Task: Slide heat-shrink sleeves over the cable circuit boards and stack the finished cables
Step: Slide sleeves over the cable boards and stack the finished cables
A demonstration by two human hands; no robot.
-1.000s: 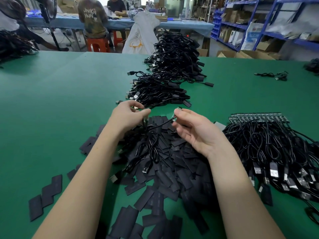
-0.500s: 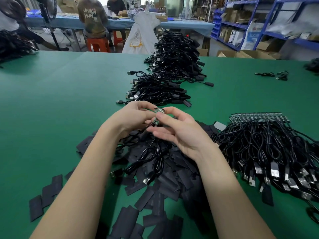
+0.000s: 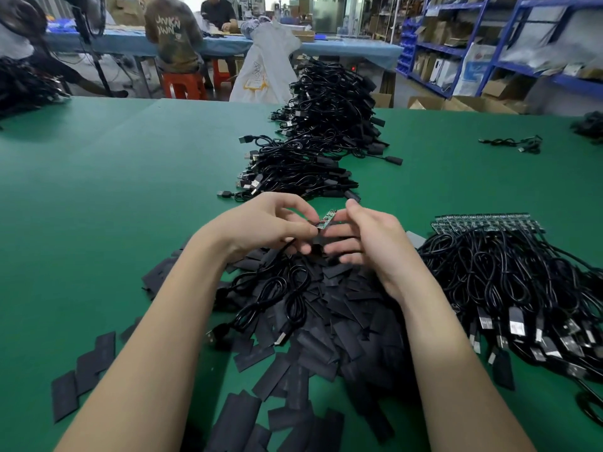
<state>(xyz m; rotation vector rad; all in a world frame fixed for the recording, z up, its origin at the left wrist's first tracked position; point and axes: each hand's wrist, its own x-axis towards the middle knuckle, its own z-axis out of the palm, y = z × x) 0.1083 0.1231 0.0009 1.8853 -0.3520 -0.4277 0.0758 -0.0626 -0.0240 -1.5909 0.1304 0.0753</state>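
Your left hand (image 3: 264, 223) pinches circuit board (image 3: 325, 219) above sleeve pile (image 3: 326, 308), likely steadying it for sleeving; right hand (image 3: 365, 236) fingers part-curled beside board, contact unclear; finished stack (image 3: 306, 171) beyond.

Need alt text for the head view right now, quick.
Both hands meet over a pile of black sleeves: the left hand pinches a small circuit board, the right hand beside it. Finished cables lie beyond, unsleeved cables to the right.
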